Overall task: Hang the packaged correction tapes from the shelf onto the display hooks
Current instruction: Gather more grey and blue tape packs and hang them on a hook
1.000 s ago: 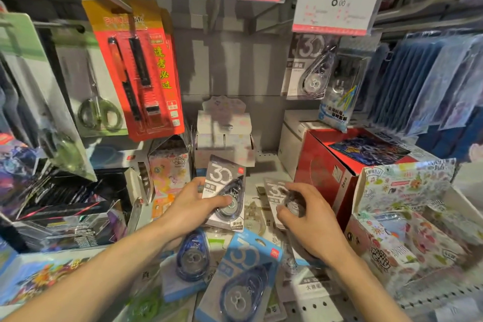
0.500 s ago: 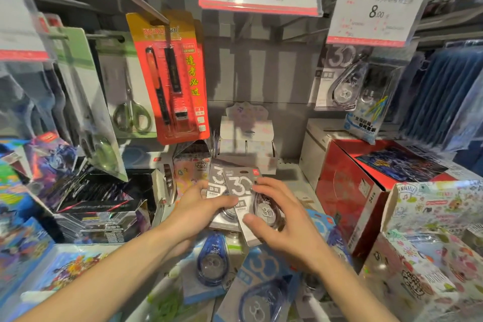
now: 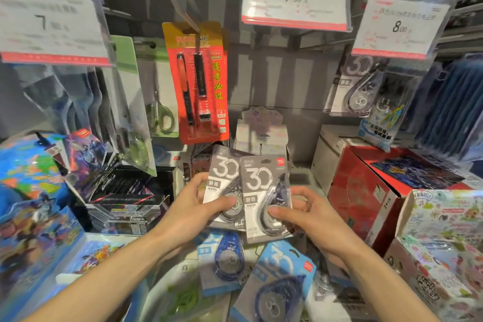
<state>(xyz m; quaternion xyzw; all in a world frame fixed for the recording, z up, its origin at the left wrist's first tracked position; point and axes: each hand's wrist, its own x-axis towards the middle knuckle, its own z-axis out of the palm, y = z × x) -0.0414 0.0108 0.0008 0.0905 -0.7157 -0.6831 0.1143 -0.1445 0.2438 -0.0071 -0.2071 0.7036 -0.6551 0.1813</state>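
Both hands held stock at the centre of the view. The left hand (image 3: 192,206) pinched one grey correction tape pack (image 3: 222,180), thumb pressed on the blister front and fingers behind the card. The right hand (image 3: 305,213) pinched a second grey correction tape pack (image 3: 264,191) the same way, thumb on the clear dispenser bubble. The second pack overlapped the front right edge of the first; the two cards touched.

Both packs stood nearly upright, long axes running roughly 6 to 12 o'clock and tilted slightly toward 1 o'clock, printed faces toward the camera. The hang holes at their top edges could not be made out clearly.

The likely destination, in my judgement, was the hook at about 2 o'clock from the hands, under the 8.00 price tag (image 3: 397,26), where a matching hung grey tape pack (image 3: 352,89) was already displayed. That hook lay up and well apart from the grip, nearer the right hand. The top edges already pointed upward, so little rotation appeared necessary.

Blue correction tape packs (image 3: 277,280) remained on the shelf at 6 o'clock, not yet hung.
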